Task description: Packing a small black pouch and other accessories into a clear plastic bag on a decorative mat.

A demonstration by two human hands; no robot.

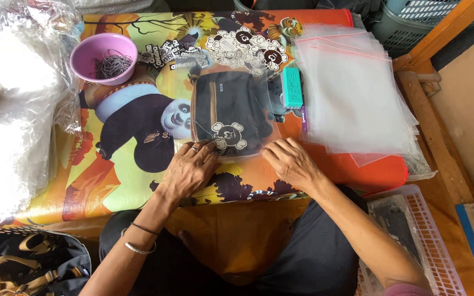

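- Far left: heap of clear plastic wrap [12, 109], crumpled, glaring white in the light.
- Pink bowl [104, 56] at upper left of the table, holding a tangle of thin dark metal bits.
- Table cover [122, 186]: bright orange-green cartoon panda print.
- Left hand [190, 167] lies flat, fingers spread, ring on one finger, pressing the near-left corner of the bagged pouch; grips nothing.
- Bagged pouch [231, 112]: dark fabric pouch, tan stripe down its left side, white skull-shaped patch near the lower edge, sealed in a clear bag. Sits mid-table, long axis running away from the person, bottom edge nearest the hands.
- Pile of black-and-white skull patches [248, 46] beyond it, toward the far edge.
- Right hand [289, 159] flat, palm down, fingertips on the near-right corner of the bag; holds nothing.
- Teal rectangular block [292, 86] just right of the pouch, lying lengthwise.
- Stack of empty clear zip bags [357, 98], red-lined tops, fanned at right.
- Pink slatted basket [429, 241] at lower right, below table level.
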